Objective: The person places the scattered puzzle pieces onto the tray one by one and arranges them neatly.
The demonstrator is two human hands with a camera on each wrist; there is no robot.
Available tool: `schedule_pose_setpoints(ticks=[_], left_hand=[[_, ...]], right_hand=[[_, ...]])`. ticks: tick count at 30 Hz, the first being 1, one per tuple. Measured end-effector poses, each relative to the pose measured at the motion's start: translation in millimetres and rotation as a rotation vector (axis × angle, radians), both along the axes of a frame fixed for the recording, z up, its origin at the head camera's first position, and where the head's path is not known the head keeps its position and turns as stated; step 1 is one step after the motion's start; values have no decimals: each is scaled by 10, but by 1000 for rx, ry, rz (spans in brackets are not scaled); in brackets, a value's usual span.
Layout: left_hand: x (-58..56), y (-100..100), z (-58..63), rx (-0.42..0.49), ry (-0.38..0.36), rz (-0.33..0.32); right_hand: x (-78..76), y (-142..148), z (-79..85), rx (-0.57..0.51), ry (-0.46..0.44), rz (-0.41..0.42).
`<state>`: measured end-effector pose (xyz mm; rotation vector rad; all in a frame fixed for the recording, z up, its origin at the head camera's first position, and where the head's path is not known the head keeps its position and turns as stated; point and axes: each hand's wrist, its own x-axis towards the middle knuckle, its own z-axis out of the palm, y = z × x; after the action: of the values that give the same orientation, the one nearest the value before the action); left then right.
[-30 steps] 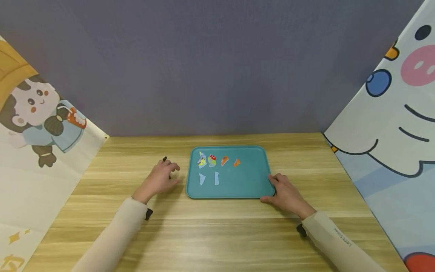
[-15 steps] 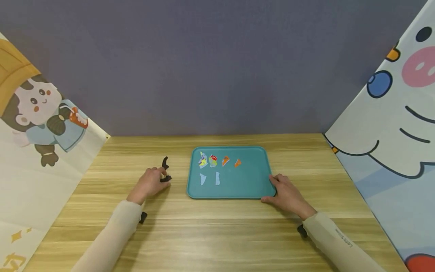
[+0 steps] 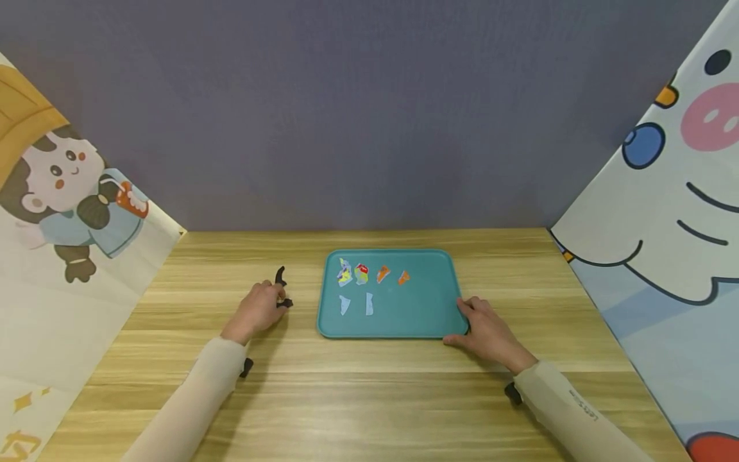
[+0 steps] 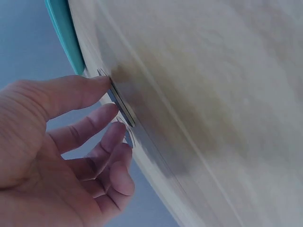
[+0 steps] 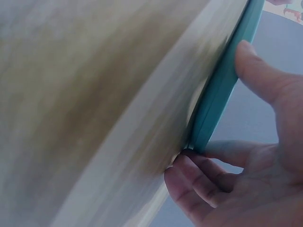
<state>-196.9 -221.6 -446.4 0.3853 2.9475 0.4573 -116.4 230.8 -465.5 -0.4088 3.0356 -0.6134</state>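
Note:
In the head view my left hand is low over the wood-grain table, left of a teal tray. Its thumb and index finger pinch a small flat black piece, which appears edge-on as a thin strip in the left wrist view. A second, curved black piece lies just beyond those fingertips. My right hand grips the tray's near right corner, thumb along the front edge and fingers on the right side; the right wrist view shows them against the tray wall.
Several small flat scraps lie in the tray's left part: a yellow-and-purple one, a red-and-green one, orange ones and pale ones. A grey partition rises behind the table, with cartoon-printed panels at the sides.
My left hand has drawn back left and down from beside the tray, uncovering the black pieces, then edged slightly right onto the nearer one. My right hand and the tray have stayed put.

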Motion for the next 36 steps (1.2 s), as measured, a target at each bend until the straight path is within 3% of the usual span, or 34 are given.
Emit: schedule_pose_setpoints(ticks=[8, 36], left_hand=[[-19, 6, -43, 4, 39, -13], [-111, 91, -57, 24, 26, -4]], right_hand=[[-1, 3, -9, 4, 15, 6], [4, -11, -4, -4, 16, -1]])
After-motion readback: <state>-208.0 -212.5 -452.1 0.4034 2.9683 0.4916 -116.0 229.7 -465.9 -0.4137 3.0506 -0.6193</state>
